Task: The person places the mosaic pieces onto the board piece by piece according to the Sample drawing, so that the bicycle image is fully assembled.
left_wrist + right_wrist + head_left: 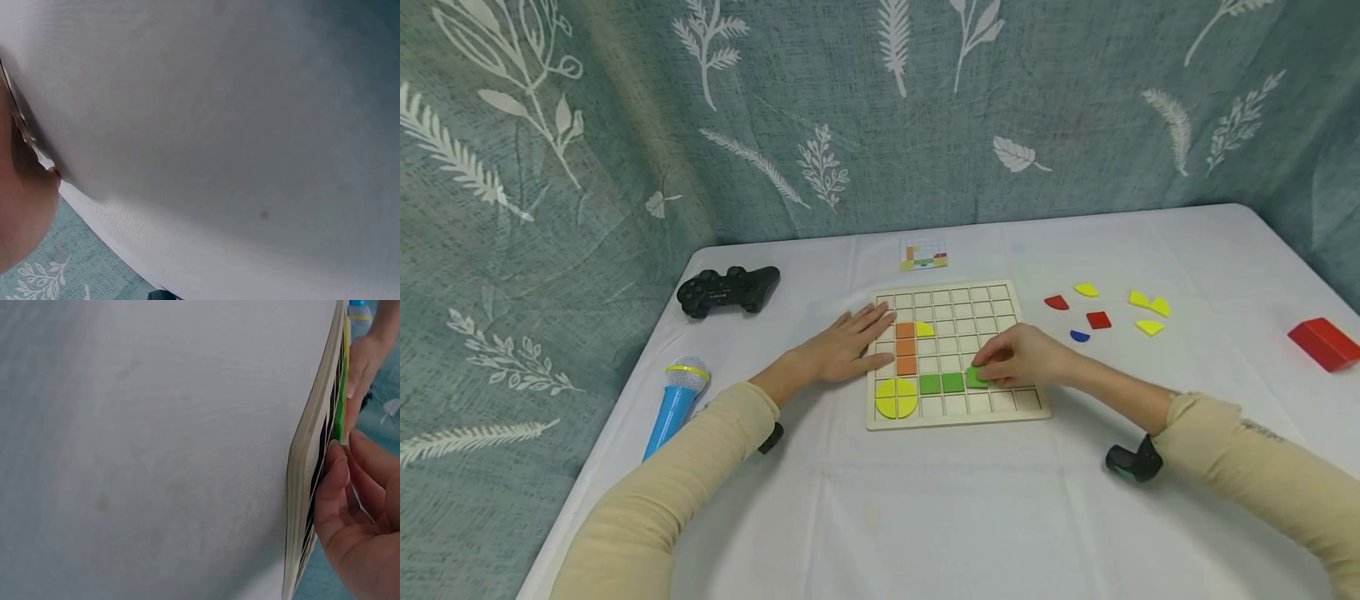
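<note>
A wooden grid board (pixel 958 406) lies on the white-covered table. My left hand (pixel 848 343) rests with spread fingers on its left edge; the left wrist view catches only part of that hand (pixel 25 206). My right hand (pixel 1022 357) pinches a green square tile (pixel 977 377) over the board, at the right end of a row with two other green squares (pixel 942 383). In the right wrist view, its thumb and fingertips meet at the board's edge beside the green. A column of orange squares (pixel 906 348), a yellow quarter-circle (pixel 925 329) and a yellow circle of quarter pieces (pixel 897 398) also sit on the grid.
Right of the board lie loose yellow pieces (pixel 1086 290), a red quarter piece (pixel 1057 302), a red square (pixel 1098 320) and a blue piece (pixel 1079 336). A pattern card (pixel 923 255) lies behind it. Game controller (pixel 728 290), toy microphone (pixel 679 404) and red block (pixel 1325 343) stand farther out.
</note>
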A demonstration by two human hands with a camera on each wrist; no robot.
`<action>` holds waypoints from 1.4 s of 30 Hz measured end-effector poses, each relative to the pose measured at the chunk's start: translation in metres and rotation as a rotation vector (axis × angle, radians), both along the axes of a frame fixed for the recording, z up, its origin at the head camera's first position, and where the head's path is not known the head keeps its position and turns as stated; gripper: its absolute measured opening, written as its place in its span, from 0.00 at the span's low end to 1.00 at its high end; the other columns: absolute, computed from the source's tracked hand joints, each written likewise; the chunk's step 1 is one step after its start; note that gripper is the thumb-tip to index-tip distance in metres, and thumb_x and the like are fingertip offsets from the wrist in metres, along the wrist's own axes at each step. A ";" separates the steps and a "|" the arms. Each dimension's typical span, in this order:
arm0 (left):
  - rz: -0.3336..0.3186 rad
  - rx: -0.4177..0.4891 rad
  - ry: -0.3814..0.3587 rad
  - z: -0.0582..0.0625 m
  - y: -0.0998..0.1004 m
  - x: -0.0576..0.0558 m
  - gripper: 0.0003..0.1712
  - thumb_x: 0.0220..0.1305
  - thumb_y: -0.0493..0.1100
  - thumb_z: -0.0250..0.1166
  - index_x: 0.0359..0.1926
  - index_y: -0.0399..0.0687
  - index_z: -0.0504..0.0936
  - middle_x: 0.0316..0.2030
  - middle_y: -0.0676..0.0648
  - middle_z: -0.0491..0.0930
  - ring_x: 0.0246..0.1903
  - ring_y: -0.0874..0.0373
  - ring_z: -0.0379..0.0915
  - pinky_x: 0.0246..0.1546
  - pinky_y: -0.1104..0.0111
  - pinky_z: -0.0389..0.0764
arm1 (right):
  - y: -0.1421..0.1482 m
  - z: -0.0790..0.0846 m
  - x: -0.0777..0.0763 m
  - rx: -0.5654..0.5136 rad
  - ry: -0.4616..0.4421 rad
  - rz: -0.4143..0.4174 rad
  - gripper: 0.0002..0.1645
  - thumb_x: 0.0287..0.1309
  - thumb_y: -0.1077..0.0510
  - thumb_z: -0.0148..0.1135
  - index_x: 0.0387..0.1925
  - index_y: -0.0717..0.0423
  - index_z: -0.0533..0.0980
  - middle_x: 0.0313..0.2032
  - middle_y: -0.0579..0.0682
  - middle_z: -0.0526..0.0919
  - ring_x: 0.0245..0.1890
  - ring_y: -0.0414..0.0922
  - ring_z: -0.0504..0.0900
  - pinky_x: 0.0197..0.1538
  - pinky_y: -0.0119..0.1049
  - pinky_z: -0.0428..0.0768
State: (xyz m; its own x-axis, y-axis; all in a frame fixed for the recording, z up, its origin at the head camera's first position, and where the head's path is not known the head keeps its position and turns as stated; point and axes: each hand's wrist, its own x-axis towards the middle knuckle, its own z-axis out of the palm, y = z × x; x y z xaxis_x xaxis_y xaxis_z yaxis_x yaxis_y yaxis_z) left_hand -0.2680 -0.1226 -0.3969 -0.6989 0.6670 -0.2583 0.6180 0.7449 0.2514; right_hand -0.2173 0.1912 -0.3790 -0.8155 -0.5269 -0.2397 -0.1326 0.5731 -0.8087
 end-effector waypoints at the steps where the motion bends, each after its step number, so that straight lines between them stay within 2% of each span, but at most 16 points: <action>1: -0.001 0.002 -0.001 0.000 0.000 0.000 0.43 0.71 0.66 0.42 0.76 0.52 0.37 0.74 0.48 0.32 0.72 0.53 0.25 0.68 0.53 0.34 | 0.000 0.000 0.000 0.006 0.011 0.005 0.10 0.58 0.61 0.67 0.41 0.62 0.83 0.26 0.46 0.81 0.23 0.41 0.76 0.30 0.30 0.77; 6: -0.004 0.006 -0.005 0.001 0.000 0.000 0.43 0.72 0.65 0.42 0.76 0.52 0.37 0.74 0.48 0.32 0.72 0.53 0.25 0.68 0.53 0.34 | -0.002 0.000 0.000 0.036 0.049 0.034 0.10 0.60 0.60 0.65 0.41 0.61 0.84 0.26 0.46 0.81 0.24 0.40 0.75 0.30 0.30 0.76; 11: -0.002 0.003 -0.008 0.001 0.000 0.000 0.43 0.72 0.65 0.42 0.76 0.51 0.37 0.74 0.48 0.32 0.72 0.52 0.25 0.68 0.53 0.35 | -0.003 0.002 0.000 0.051 0.032 0.045 0.12 0.62 0.59 0.63 0.42 0.62 0.83 0.26 0.46 0.80 0.25 0.41 0.75 0.31 0.31 0.76; 15: 0.006 -0.002 -0.007 0.000 0.000 0.000 0.43 0.72 0.65 0.42 0.76 0.52 0.37 0.74 0.48 0.31 0.72 0.53 0.25 0.68 0.53 0.35 | 0.000 0.004 -0.001 0.012 -0.059 0.019 0.15 0.64 0.58 0.61 0.46 0.64 0.81 0.27 0.48 0.81 0.28 0.42 0.77 0.35 0.33 0.78; 19: 0.008 -0.002 -0.006 -0.001 -0.001 0.000 0.43 0.71 0.66 0.42 0.76 0.53 0.37 0.74 0.49 0.31 0.72 0.53 0.25 0.68 0.53 0.35 | 0.012 0.008 -0.006 -0.062 -0.187 -0.028 0.22 0.65 0.53 0.60 0.53 0.66 0.77 0.37 0.52 0.83 0.37 0.45 0.81 0.43 0.37 0.80; 22: 0.008 -0.005 -0.005 -0.001 -0.001 0.000 0.44 0.71 0.66 0.42 0.76 0.53 0.37 0.74 0.49 0.31 0.72 0.54 0.25 0.69 0.53 0.34 | 0.025 0.010 -0.011 -0.078 -0.218 -0.065 0.27 0.64 0.50 0.61 0.57 0.65 0.75 0.43 0.54 0.83 0.43 0.47 0.81 0.47 0.38 0.79; 24: 0.007 -0.007 0.000 -0.002 -0.001 0.000 0.44 0.71 0.67 0.41 0.76 0.53 0.37 0.74 0.49 0.31 0.72 0.53 0.25 0.69 0.53 0.35 | 0.035 0.012 -0.014 -0.076 -0.199 -0.092 0.27 0.64 0.51 0.61 0.58 0.64 0.74 0.45 0.55 0.82 0.45 0.48 0.80 0.48 0.38 0.79; 29: 0.009 -0.014 0.006 -0.002 0.000 -0.001 0.44 0.71 0.67 0.41 0.76 0.53 0.37 0.74 0.49 0.31 0.72 0.54 0.25 0.69 0.53 0.36 | 0.061 0.019 -0.022 -0.030 -0.089 -0.140 0.27 0.64 0.52 0.61 0.60 0.63 0.72 0.50 0.58 0.80 0.46 0.50 0.80 0.49 0.41 0.78; 33: 0.010 -0.015 0.001 -0.001 0.001 0.000 0.43 0.71 0.66 0.42 0.76 0.54 0.37 0.74 0.49 0.31 0.72 0.54 0.25 0.69 0.53 0.36 | 0.081 0.019 -0.028 0.026 0.001 -0.149 0.27 0.65 0.53 0.59 0.61 0.62 0.71 0.54 0.61 0.77 0.46 0.49 0.79 0.46 0.40 0.77; 36: 0.009 -0.015 -0.001 -0.001 0.001 0.000 0.43 0.71 0.66 0.42 0.76 0.53 0.37 0.74 0.49 0.31 0.72 0.54 0.25 0.68 0.53 0.36 | 0.093 0.019 -0.030 0.068 0.058 -0.155 0.26 0.66 0.54 0.59 0.61 0.62 0.71 0.55 0.62 0.76 0.41 0.47 0.79 0.41 0.37 0.77; 42: 0.006 -0.014 0.000 -0.001 0.000 -0.001 0.43 0.71 0.67 0.41 0.76 0.54 0.36 0.74 0.49 0.31 0.72 0.54 0.25 0.68 0.53 0.35 | 0.106 0.017 -0.028 0.144 0.131 -0.190 0.21 0.65 0.58 0.59 0.56 0.63 0.75 0.50 0.61 0.78 0.37 0.48 0.76 0.36 0.35 0.77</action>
